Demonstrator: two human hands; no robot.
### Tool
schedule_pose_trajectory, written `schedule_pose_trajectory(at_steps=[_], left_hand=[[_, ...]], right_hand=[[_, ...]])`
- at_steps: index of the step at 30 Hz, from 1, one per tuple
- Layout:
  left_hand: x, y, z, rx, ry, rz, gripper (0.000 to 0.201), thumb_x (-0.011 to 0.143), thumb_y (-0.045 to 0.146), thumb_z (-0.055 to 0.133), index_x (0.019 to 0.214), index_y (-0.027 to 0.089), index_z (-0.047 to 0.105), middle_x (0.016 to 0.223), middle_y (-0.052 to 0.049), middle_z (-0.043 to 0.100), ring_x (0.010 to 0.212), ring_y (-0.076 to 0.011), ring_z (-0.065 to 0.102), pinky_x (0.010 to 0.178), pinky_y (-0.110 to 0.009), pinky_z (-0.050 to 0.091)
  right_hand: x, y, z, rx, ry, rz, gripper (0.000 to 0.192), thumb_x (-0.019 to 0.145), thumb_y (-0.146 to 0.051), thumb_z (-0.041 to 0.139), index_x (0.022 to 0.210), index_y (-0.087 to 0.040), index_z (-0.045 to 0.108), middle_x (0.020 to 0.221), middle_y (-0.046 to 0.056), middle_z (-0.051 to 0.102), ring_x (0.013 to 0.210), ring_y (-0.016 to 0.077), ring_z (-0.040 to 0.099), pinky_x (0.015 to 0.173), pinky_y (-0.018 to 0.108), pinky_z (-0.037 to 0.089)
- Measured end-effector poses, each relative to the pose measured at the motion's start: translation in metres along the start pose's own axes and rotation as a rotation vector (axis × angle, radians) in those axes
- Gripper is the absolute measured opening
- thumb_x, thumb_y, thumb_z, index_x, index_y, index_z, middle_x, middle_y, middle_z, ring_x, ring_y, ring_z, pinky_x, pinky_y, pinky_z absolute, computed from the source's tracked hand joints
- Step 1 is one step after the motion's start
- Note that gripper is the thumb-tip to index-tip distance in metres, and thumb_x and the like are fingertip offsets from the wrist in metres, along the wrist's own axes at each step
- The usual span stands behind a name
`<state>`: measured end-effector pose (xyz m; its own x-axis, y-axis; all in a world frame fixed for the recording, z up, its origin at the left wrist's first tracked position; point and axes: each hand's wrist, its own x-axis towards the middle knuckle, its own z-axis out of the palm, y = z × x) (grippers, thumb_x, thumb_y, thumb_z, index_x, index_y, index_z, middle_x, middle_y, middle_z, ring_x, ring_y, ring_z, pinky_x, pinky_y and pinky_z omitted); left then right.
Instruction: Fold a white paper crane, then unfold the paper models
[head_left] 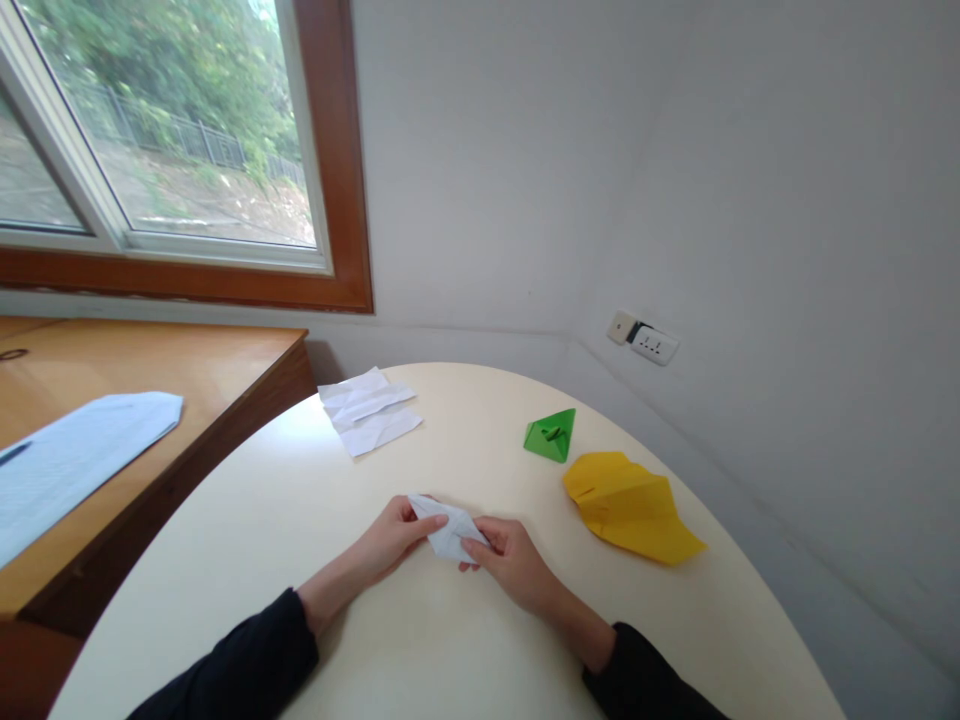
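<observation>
Being gripped at both ends, the folded paper (448, 541) is held over the table (300, 510). Its left end is pinched by the left hand (394, 533), with the thumb (432, 525) laid on top; its right end is pinched by the right hand (519, 568), also closed on it. Beyond the folded paper, to its left, white sheets (375, 428) are laid. Beyond it to the right, a green folded piece (559, 449) is set; to its right, a creased yellow sheet (630, 508) is spread.
</observation>
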<state>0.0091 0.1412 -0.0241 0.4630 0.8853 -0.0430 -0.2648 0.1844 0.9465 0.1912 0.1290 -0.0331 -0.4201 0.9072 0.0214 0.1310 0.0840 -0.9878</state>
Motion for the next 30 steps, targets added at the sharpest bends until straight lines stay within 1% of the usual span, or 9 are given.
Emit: schedule_pose_trajectory(at_steps=[4,7,9,11,14,16,19,21,30], left_hand=[[-0.001,0.001,0.003,-0.014,0.037,-0.001,0.03,0.067,0.038,0.072,0.072,0.008,0.068,0.07,-0.008,0.068,0.067,-0.0177,0.059,0.067,-0.028,0.043],[-0.001,0.003,0.006,-0.054,0.097,0.003,0.032,0.064,0.038,0.074,0.076,0.009,0.069,0.076,-0.009,0.069,0.072,-0.0202,0.061,0.074,-0.032,0.045],[0.0,0.003,0.007,-0.091,0.151,0.011,0.032,0.061,0.037,0.076,0.076,0.009,0.069,0.079,-0.009,0.07,0.076,-0.0214,0.062,0.078,-0.033,0.045],[0.001,0.003,0.007,-0.122,0.186,0.02,0.033,0.06,0.037,0.077,0.076,0.009,0.069,0.08,-0.009,0.07,0.079,-0.0222,0.062,0.079,-0.033,0.046],[0.003,0.001,0.006,-0.141,0.2,0.019,0.034,0.06,0.037,0.077,0.078,0.009,0.07,0.079,-0.009,0.07,0.077,-0.0219,0.063,0.077,-0.032,0.047],[0.003,0.0,0.005,-0.128,0.2,0.011,0.034,0.059,0.038,0.077,0.077,0.009,0.07,0.077,-0.009,0.07,0.073,-0.0204,0.063,0.071,-0.029,0.048],[0.003,0.0,0.004,-0.108,0.176,-0.01,0.034,0.06,0.038,0.077,0.075,0.008,0.071,0.074,-0.009,0.07,0.067,-0.0174,0.061,0.06,-0.025,0.048],[0.002,0.001,0.004,-0.112,0.156,-0.024,0.034,0.061,0.038,0.077,0.075,0.008,0.071,0.073,-0.009,0.07,0.065,-0.0159,0.061,0.058,-0.023,0.048],[0.001,0.001,0.006,-0.176,0.08,-0.035,0.033,0.063,0.038,0.076,0.077,0.008,0.072,0.075,-0.01,0.071,0.07,-0.018,0.064,0.074,-0.029,0.05]], right_hand=[[0.001,0.004,0.001,-0.018,0.025,-0.024,0.034,0.078,-0.043,0.059,0.093,-0.014,0.066,0.074,0.003,0.065,0.059,0.0146,0.061,0.057,0.029,0.051],[-0.001,0.007,0.001,-0.104,0.153,-0.142,0.033,0.081,-0.037,0.057,0.107,-0.017,0.06,0.093,0.008,0.066,0.078,0.0197,0.064,0.065,0.032,0.053],[-0.003,0.007,0.0,-0.268,0.306,-0.308,0.035,0.08,-0.029,0.057,0.113,-0.02,0.055,0.105,0.01,0.062,0.095,0.0224,0.06,0.075,0.035,0.052],[-0.006,0.005,-0.001,-0.505,0.429,-0.515,0.037,0.079,-0.023,0.058,0.115,-0.021,0.053,0.111,0.011,0.057,0.103,0.0238,0.055,0.083,0.039,0.049],[-0.01,-0.002,0.001,-0.83,0.474,-0.778,0.035,0.079,-0.016,0.057,0.114,-0.022,0.054,0.111,0.01,0.055,0.106,0.0236,0.051,0.088,0.041,0.043],[-0.011,-0.007,0.004,-0.961,0.466,-0.877,0.031,0.08,-0.012,0.056,0.109,-0.021,0.058,0.109,0.01,0.057,0.104,0.022,0.052,0.087,0.038,0.04],[-0.011,-0.012,0.009,-1.048,0.485,-0.934,0.023,0.08,-0.01,0.057,0.1,-0.021,0.062,0.103,0.007,0.061,0.101,0.0197,0.054,0.088,0.037,0.036],[-0.01,-0.013,0.011,-1.077,0.506,-0.94,0.02,0.08,-0.01,0.057,0.095,-0.022,0.063,0.101,0.006,0.064,0.1,0.0186,0.055,0.089,0.036,0.034],[-0.009,-0.018,0.013,-1.119,0.543,-0.985,0.011,0.082,-0.013,0.057,0.084,-0.021,0.063,0.093,0.003,0.068,0.095,0.0161,0.058,0.09,0.035,0.03]])
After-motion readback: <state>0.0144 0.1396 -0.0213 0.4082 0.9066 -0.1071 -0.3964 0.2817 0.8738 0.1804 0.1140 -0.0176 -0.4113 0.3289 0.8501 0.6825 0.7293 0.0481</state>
